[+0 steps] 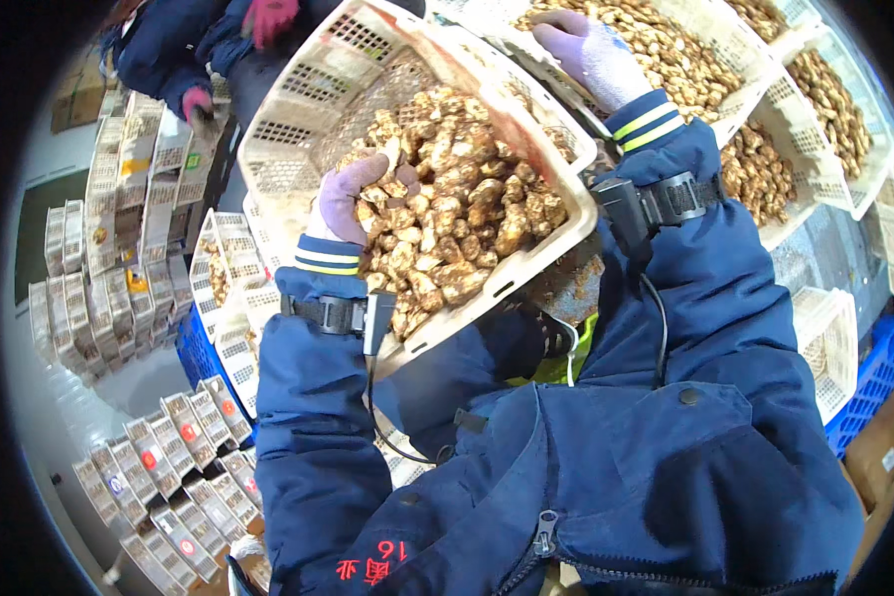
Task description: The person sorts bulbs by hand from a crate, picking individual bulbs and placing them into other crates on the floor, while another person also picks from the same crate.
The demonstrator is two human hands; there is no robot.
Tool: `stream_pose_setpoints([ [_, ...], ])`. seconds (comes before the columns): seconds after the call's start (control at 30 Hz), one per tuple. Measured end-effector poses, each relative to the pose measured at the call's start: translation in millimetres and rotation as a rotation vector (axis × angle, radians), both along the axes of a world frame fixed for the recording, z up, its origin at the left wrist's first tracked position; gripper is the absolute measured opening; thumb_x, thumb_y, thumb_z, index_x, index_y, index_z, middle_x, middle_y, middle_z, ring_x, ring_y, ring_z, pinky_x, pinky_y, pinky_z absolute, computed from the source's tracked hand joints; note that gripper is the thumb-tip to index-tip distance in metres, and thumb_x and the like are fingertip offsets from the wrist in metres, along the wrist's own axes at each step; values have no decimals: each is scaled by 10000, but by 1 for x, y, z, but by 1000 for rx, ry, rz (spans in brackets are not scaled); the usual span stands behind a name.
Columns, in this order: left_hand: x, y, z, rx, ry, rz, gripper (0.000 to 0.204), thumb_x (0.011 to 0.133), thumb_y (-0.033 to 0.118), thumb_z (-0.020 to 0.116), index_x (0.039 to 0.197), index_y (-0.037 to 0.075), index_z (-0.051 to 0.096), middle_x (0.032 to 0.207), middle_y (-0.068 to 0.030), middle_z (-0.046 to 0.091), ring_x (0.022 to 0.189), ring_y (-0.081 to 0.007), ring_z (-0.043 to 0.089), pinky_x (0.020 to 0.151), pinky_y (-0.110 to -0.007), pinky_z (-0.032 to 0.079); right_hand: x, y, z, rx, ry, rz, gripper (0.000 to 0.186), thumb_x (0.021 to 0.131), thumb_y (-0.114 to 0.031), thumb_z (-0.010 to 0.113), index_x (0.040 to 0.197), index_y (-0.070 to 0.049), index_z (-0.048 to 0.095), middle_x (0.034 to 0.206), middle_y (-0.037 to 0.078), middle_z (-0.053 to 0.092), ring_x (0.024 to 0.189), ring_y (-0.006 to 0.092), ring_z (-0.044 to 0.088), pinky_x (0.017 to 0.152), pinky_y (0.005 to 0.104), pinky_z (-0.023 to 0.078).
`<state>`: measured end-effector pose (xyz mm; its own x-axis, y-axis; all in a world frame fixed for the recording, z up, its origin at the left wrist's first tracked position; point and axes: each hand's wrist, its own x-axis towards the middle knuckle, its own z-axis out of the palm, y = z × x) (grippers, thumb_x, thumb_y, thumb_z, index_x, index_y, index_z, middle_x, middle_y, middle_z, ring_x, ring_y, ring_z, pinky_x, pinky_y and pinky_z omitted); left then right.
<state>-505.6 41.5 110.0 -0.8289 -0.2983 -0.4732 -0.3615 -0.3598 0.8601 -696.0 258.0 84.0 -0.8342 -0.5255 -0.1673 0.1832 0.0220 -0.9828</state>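
A white plastic basket (283,124), tilted in front of me, holds a heap of knobbly brown-and-cream mushrooms (457,228). My left hand (346,194), in a pale purple glove with dark fingertips, is inside its left part. Its fingers are curled round a mushroom on the heap. Farther off to the right, my right hand (591,60), gloved the same way, reaches over another white basket (710,119) of smaller brown mushrooms (685,60). The thumb points left, while most of the other fingers are hidden by the hand itself.
More white baskets (849,119) of mushrooms stand at the right. A blue crate (869,382) is under a white basket at right. Stacked white baskets (129,179) fill the left side. A co-worker's pink-gloved hands (268,20) show at the top left. Cables hang from both wrists.
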Motion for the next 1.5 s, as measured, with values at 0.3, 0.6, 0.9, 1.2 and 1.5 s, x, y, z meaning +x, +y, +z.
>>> stream_pose_setpoints([
  [0.3, 57, 9, 15, 424, 346, 258, 280, 791, 184, 598, 939, -53, 585, 773, -145, 613, 684, -251, 607, 636, -360, 521, 21, 13, -14, 275, 692, -136, 299, 867, -204, 521, 1103, -47, 615, 1015, 115, 652, 937, 197, 607, 823, 276, 455],
  [0.6, 144, 6, 30, -433, 260, 225, 246, 863, 189, 577, 1007, -10, 564, 782, -84, 617, 707, -162, 608, 649, -274, 496, 104, 6, 10, 202, 811, -31, 270, 828, -177, 575, 1055, -37, 621, 983, 173, 640, 918, 310, 613, 824, 354, 472],
  [0.9, 268, -69, -45, -663, -9, 646, 329, 755, 99, 703, 997, -67, 555, 762, -78, 617, 576, -121, 559, 486, -241, 456, 115, -1, -10, 364, 1274, -9, 238, 790, -162, 587, 1003, -70, 640, 998, 135, 645, 944, 307, 595, 864, 394, 445],
  [1.2, 343, -108, -155, -46, -52, 818, 382, 805, 380, 665, 996, 59, 585, 725, -57, 578, 582, -173, 562, 454, -249, 425, 119, 2, -1, 529, 1290, 75, 262, 812, -159, 567, 1053, -73, 618, 1046, 134, 623, 1001, 321, 564, 890, 394, 433],
  [1.5, 333, -126, -209, 271, 87, 1093, 324, 856, 356, 580, 823, 35, 544, 704, -130, 592, 501, -184, 548, 445, -245, 480, 122, -1, 8, 544, 1278, 147, 243, 829, -133, 556, 1053, -57, 610, 1061, 153, 613, 1004, 345, 559, 894, 408, 425],
])
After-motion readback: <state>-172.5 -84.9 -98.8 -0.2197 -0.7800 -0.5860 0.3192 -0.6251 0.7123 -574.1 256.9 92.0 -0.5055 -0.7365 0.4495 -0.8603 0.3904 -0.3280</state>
